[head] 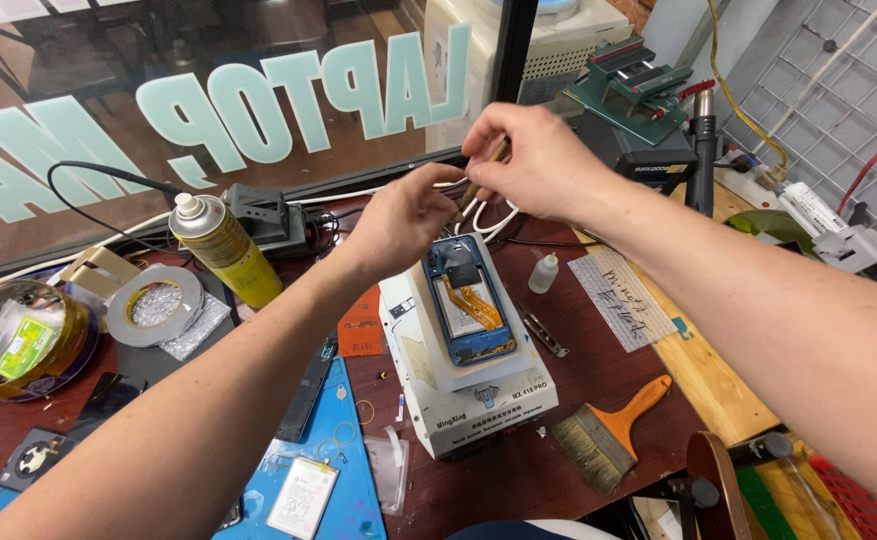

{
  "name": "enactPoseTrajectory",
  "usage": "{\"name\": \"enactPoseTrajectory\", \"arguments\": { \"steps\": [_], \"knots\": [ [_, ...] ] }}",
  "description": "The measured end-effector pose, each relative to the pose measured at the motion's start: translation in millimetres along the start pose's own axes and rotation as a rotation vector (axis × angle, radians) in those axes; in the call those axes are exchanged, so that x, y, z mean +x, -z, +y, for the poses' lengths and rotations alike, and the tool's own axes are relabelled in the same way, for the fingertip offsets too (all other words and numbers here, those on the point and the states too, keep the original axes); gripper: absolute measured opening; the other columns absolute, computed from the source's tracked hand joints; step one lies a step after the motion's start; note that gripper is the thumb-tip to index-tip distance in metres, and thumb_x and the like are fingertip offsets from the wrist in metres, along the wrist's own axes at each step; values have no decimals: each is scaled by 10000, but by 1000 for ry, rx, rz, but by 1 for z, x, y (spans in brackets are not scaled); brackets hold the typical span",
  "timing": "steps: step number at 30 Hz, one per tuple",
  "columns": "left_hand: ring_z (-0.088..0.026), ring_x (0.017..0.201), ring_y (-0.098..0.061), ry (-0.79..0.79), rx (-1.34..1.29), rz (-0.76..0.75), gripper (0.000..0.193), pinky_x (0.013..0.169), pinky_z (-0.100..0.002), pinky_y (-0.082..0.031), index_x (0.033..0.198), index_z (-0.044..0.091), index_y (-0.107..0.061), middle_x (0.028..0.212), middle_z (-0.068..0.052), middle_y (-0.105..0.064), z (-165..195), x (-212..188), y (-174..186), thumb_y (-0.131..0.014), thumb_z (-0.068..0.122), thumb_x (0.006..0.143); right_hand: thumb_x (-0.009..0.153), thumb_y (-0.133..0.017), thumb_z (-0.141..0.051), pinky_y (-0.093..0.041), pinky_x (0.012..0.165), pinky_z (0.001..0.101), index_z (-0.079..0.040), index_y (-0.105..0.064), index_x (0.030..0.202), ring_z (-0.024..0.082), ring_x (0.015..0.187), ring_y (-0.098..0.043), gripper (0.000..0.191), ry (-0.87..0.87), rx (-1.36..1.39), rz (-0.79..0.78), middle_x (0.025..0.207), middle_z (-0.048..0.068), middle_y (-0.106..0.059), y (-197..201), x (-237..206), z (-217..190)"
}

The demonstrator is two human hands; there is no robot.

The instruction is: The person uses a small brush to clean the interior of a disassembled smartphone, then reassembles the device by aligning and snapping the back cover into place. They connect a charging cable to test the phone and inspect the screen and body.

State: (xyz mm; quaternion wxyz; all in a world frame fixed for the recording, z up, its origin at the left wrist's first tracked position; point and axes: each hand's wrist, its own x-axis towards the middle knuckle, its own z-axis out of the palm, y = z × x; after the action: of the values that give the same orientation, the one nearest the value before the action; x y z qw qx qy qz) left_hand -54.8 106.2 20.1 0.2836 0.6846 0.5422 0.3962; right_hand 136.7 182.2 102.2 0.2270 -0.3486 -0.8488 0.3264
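Left of the left hand (404, 215), a yellow spray can with a silver top (221, 248) stands on the dark red desk (599, 375), beside a grey roll of tape (156, 305). Both hands meet above the opened blue-framed phone with an orange flex cable (469, 300), which lies on a white box-shaped heating station (464, 385) just below them. The left hand's fingers are bunched, pinching something small I cannot make out. The right hand (529, 160) pinches a thin brownish stick-like tool (486, 170). Below the right forearm lies an orange-handled flat brush (609, 432); a small white dropper bottle (545, 272) stands near the phone.
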Motion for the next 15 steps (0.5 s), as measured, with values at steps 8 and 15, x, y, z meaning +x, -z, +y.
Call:
{"name": "enactPoseTrajectory", "arguments": {
  "steps": [8, 15],
  "knots": [
    [-382, 1101, -675, -8, 251, -129, 846, 905, -459, -549, 1503, 137, -344, 1164, -127, -747, -17, -2, -19, -522, -109, 714, 844, -719, -91, -596, 734, 374, -64, -713, 980, 218, 779, -772, 139, -35, -240, -58, 839, 112, -768, -33, 15, 34],
    [-381, 1113, -676, 35, 246, -124, 822, 912, -457, -549, 1484, 123, -362, 1204, -134, -739, -20, -5, -24, -507, -114, 710, 827, -735, -120, -576, 787, 411, -75, -728, 973, 284, 880, -743, 152, 75, -346, -79, 898, 123, -758, -35, 18, 42]
  ]
}}
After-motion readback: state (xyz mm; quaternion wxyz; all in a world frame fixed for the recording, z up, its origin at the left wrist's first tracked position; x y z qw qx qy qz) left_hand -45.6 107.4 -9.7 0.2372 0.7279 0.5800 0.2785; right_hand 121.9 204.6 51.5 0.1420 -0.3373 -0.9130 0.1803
